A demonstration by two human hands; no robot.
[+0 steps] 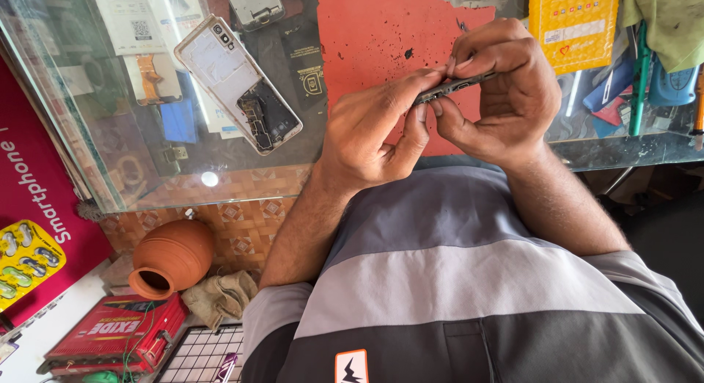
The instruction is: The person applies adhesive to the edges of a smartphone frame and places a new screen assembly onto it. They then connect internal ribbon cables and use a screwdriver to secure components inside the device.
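Over red mat [381, 38], left hand [370, 130] and right hand [499, 90] pinch-grip slim phone frame [455, 85], opened phone [238, 82] lying nearby on glass counter [220, 159]

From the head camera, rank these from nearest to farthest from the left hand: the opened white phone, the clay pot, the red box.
Measured from the left hand:
1. Opened white phone, on the glass counter to the image left of the hand.
2. Clay pot, on the floor below the counter edge.
3. Red box, beyond the pot at the bottom left corner.
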